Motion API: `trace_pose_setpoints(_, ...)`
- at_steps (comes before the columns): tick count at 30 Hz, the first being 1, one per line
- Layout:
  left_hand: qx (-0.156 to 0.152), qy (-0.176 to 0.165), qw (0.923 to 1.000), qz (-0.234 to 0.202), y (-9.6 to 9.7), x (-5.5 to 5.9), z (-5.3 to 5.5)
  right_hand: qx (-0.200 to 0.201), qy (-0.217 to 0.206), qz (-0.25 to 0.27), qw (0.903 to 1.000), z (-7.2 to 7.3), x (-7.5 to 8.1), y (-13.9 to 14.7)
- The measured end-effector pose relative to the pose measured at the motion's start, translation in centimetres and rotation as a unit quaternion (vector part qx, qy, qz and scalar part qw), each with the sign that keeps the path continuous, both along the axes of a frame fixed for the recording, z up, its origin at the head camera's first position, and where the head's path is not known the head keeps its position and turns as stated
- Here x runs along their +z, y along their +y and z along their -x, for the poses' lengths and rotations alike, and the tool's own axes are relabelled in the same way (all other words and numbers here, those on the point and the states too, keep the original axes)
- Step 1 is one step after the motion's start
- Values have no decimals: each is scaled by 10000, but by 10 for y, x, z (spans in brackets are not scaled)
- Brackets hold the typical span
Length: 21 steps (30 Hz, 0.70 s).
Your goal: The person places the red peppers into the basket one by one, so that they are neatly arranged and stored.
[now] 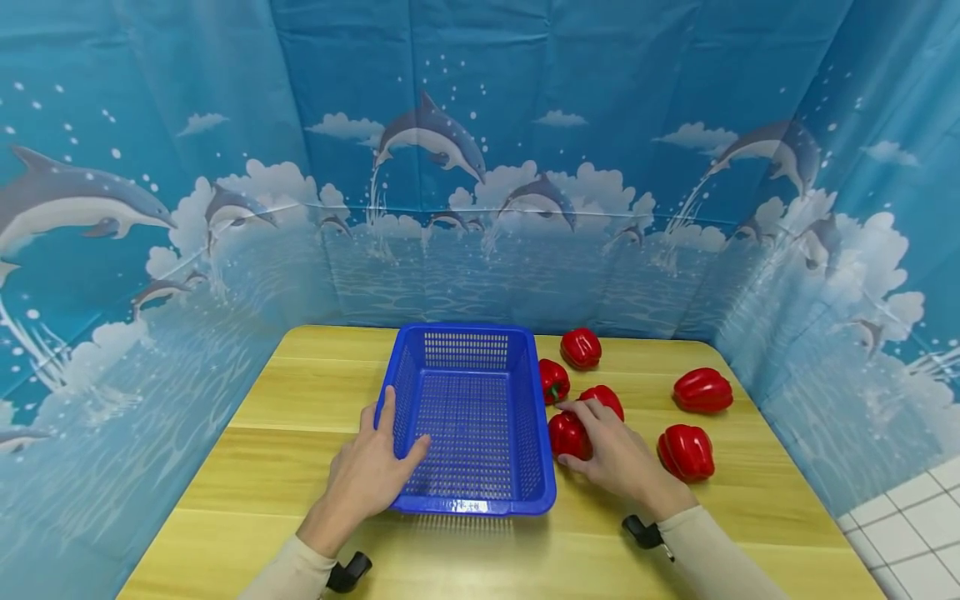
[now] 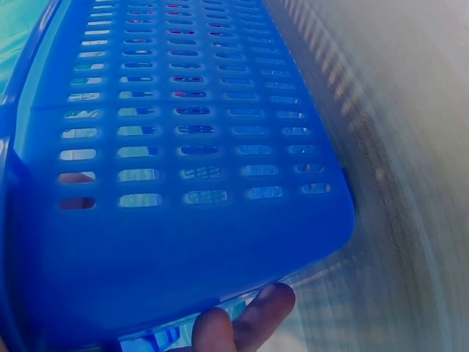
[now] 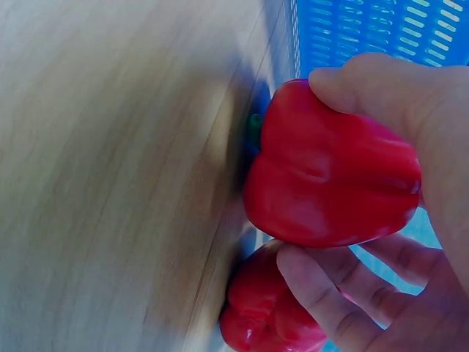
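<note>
A blue perforated plastic basket (image 1: 474,507) stands on the table. My left hand (image 1: 369,471) straddles its left wall near the front corner, thumb over the inside and fingers along the outside. In the left wrist view two fingertips (image 2: 267,308) show at the basket's edge. To the right of the basket, my right hand (image 1: 611,454) grips a red bell pepper (image 3: 330,169) between thumb and fingers, its green stem pointing away from the palm. Another red pepper (image 3: 267,308) lies right beside those fingers.
More red bell peppers lie on the wooden table (image 1: 247,467): one (image 1: 553,382) close against the basket, one (image 1: 581,348) at the back, and two (image 1: 702,390) on the right. A dolphin-print curtain (image 1: 480,275) encloses the table's back and sides.
</note>
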State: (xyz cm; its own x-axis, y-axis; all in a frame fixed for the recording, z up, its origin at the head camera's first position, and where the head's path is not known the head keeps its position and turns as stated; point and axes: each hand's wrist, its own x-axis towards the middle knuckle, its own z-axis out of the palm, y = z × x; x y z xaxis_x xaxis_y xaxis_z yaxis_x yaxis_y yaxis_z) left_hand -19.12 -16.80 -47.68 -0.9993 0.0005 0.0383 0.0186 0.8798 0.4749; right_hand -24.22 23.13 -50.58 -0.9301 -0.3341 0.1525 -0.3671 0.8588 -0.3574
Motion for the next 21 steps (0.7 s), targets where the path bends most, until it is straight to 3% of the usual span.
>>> trace_pose_setpoints(6,-13,20,10000,-37,1,-1,-1,27,122,26,9999,-3,0,2)
trace_pose_setpoints(8,-20,247,9997,-36,0,-7,0,39,158,65,9998,-3,0,2)
trace_pose_setpoints(11,-3,327,9994,-84,0,-9,-1,48,172,160,9997,-4,-1,2)
trace_pose_setpoints(14,19,267,9996,-36,1,-10,0,65,164,273,9995,-5,-2,2)
trace_pose_setpoints(16,34,41,10000,-44,2,-3,-1,78,142,396,9991,-5,-2,3)
trace_pose_setpoints(21,50,-15,10000,60,4,0,-1,73,194,735,9971,-4,0,4)
